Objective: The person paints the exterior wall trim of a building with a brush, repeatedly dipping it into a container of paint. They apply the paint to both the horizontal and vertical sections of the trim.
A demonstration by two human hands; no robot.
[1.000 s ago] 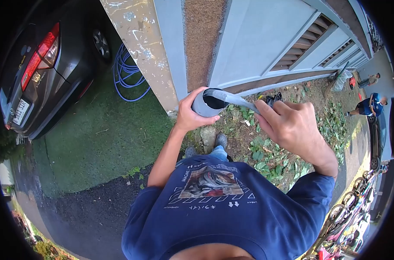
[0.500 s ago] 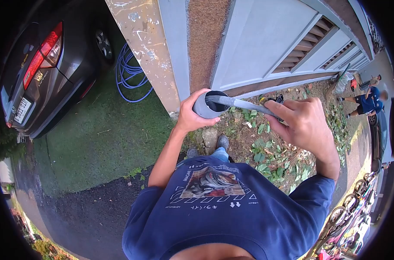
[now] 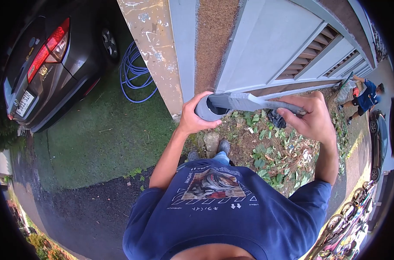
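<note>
My left hand [image 3: 191,118] wraps round a grey paint cup [image 3: 204,111], which is tilted with its dark mouth toward the right. A paintbrush [image 3: 243,102], coated in grey, lies across that mouth with its bristles at the rim; how far the tip reaches inside is hard to see. Its handle is gripped between the thumb and fingers of my right hand [image 3: 311,116]. Beyond the cup stands a wall [image 3: 270,39] with light grey panels and rough brown strips.
A dark car [image 3: 54,65] is parked at the left, near a coiled blue hose [image 3: 134,76]. Cut leaves [image 3: 288,158] litter the soil below my right hand. At the far right are a person [image 3: 366,96], another car [image 3: 377,147] and several bicycles [image 3: 346,216].
The brush has turned so its broad side shows, and its bristles have come partly out to the cup's rim. The person in the background has shifted toward the wall.
</note>
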